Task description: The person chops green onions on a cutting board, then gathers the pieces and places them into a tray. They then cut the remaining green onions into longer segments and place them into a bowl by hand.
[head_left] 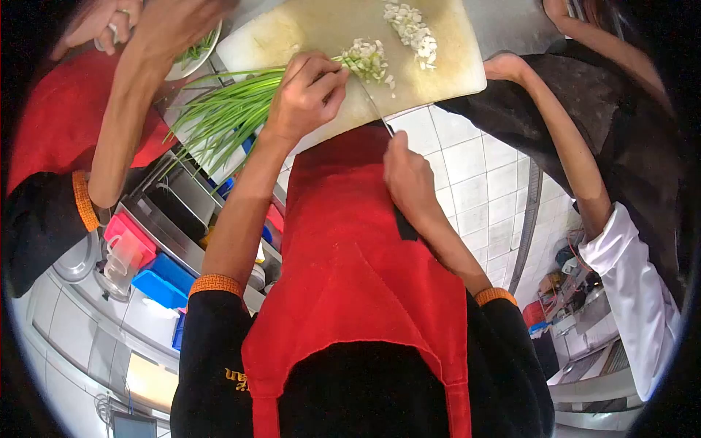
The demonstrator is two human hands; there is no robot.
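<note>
A bundle of long green onions (230, 113) lies across the left edge of the cutting board (453, 47), its leaves hanging off toward the lower left. My left hand (307, 95) is closed on the bundle near its cut end, fingers curled. In my right hand (409, 171) is the handle of a knife, whose thin blade (378, 109) points up and left to the cut end. Chopped pieces (367, 60) lie right beside my left fingers. A second group of chopped white pieces (412, 33) sits farther right on the board.
On the left a person in a red apron (55, 109) works over a bowl of cut greens (197, 55). Another person in a dark apron stands at the right, a hand (505, 68) at the board's right edge. Blue (164, 281) and pink (131, 233) containers are lower left.
</note>
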